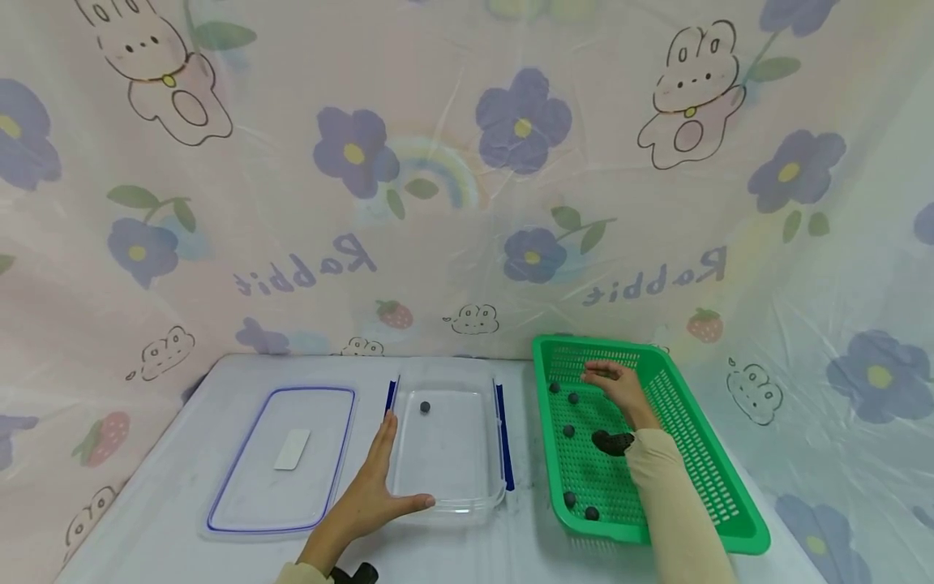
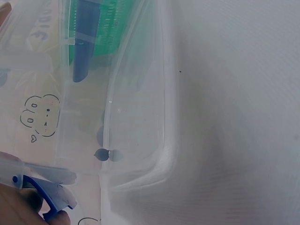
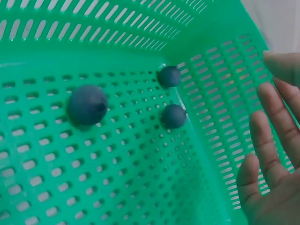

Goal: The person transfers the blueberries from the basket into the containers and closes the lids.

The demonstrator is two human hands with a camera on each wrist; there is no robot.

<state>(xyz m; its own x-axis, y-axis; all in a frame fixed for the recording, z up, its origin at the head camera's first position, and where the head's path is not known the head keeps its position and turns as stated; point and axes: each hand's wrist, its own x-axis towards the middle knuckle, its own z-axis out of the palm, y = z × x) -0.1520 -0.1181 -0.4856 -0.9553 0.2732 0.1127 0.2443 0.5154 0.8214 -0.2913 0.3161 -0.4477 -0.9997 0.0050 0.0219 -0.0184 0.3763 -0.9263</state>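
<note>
In the head view, a clear plastic food box [image 1: 447,454] with blue side latches stands mid-table, one blueberry [image 1: 425,407] inside it. My left hand [image 1: 368,495] rests at its left side, fingers straight along the rim and thumb stretched across the near corner. The left wrist view shows fingertips right at a blue latch [image 2: 51,194]. To the right, my right hand [image 1: 620,392] hovers inside the green basket [image 1: 700,422], fingers slightly bent and holding nothing. Several blueberries [image 3: 88,105] lie on the basket's floor, left of the hand in the right wrist view.
A clear lid [image 1: 248,495] with a blue seal lies flat on the left of the white table, a white label [image 1: 293,449] on it. Behind the table hangs a printed curtain [image 1: 438,268]. Dark wrist gear [image 1: 611,443] shows at my right wrist.
</note>
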